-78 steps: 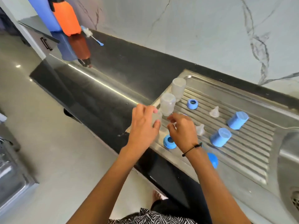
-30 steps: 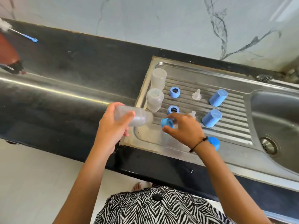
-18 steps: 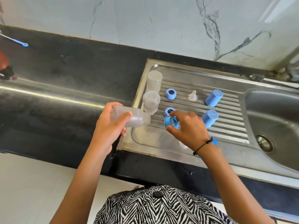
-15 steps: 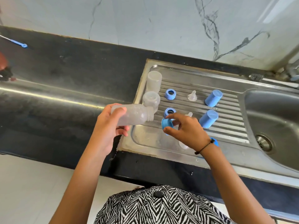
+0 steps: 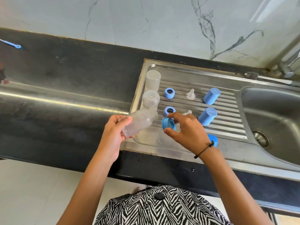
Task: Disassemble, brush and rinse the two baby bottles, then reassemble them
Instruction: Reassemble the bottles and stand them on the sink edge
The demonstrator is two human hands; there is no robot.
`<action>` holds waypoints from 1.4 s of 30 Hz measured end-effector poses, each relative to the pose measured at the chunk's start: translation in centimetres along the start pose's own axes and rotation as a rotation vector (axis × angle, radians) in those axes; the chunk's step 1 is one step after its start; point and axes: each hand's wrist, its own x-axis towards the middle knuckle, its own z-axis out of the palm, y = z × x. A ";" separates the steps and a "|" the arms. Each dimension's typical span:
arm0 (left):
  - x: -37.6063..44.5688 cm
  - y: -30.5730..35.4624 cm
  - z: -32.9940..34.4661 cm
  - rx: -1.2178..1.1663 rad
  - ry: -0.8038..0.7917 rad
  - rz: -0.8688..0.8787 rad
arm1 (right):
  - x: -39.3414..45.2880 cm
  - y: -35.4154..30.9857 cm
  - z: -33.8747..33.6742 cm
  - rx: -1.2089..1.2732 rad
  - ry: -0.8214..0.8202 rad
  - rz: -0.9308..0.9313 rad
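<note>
Bottle (image 5: 138, 122) in your left hand (image 5: 113, 135) now tips neck-up toward the drainboard's near-left corner, where half a second back it lay almost level; your fingers wrap its base and lower body, holding it in the air over the drainboard's left edge. Your right hand (image 5: 185, 130) pinches the blue screw ring (image 5: 168, 123) between thumb and fingertips, and the ring has turned so its open side faces the bottle's mouth, just beside it but not yet touching. I read that as the start of reassembly: you're lining up the ring to thread on. Whether a teat sits inside that ring I can't tell, your fingers cover it.

The bottle is frosted, translucent plastic, cloudy with droplets, cylindrical with a narrower threaded neck. The ring is hard, glossy blue plastic, a short hollow collar. On the ribbed steel drainboard (image 5: 227, 127), two more clear bottle bodies (image 5: 151, 98) stand upright along the left edge. Two blue rings (image 5: 169, 93) lie in the grooves beside them, then two soft, clear silicone teats (image 5: 190, 94), one half hidden behind your right hand. Two blue caps (image 5: 211, 96), blunt cylinders, lie toward the basin side. A third blue piece (image 5: 213, 140) peeks out by your wrist at the near edge, its shape unclear
</note>
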 end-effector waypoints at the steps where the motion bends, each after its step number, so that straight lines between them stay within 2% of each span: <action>1: 0.0 -0.2 0.2 0.063 -0.011 0.007 | -0.1 -0.1 0.0 0.009 -0.011 -0.001; 6: -0.3 -0.5 0.3 0.244 -0.230 -0.034 | -0.6 -0.3 0.0 0.061 0.011 0.035; 10: 0.0 -0.5 0.4 0.641 -0.409 0.004 | -0.8 -0.7 -0.3 0.082 0.064 0.036; 13: 0.8 -0.7 1.3 0.775 -0.375 0.080 | -0.7 -1.1 -0.2 0.051 0.069 0.033; 19: 1.5 -1.3 2.8 0.885 -0.278 0.236 | -1.8 -0.9 0.0 0.033 0.089 0.089; 26: 1.9 -2.2 3.1 0.963 -0.284 0.225 | -2.6 -0.3 0.8 0.018 0.119 0.147; 31: 0.9 -2.5 1.4 0.950 -0.278 0.230 | -3.3 0.3 1.1 0.047 0.150 0.201; 35: -1.5 -2.8 0.1 0.858 -0.005 0.455 | -4.1 0.8 1.0 0.085 0.193 0.196; 37: -2.5 -3.2 0.5 0.715 0.055 0.523 | -4.6 0.8 1.1 0.150 0.187 0.197; 39: -3.3 -3.6 1.5 0.572 0.026 0.524 | -5.2 0.6 1.2 0.253 0.192 0.210; 42: -4.1 -3.9 3.1 0.488 -0.112 0.426 | -6.0 0.4 1.1 0.388 0.168 0.185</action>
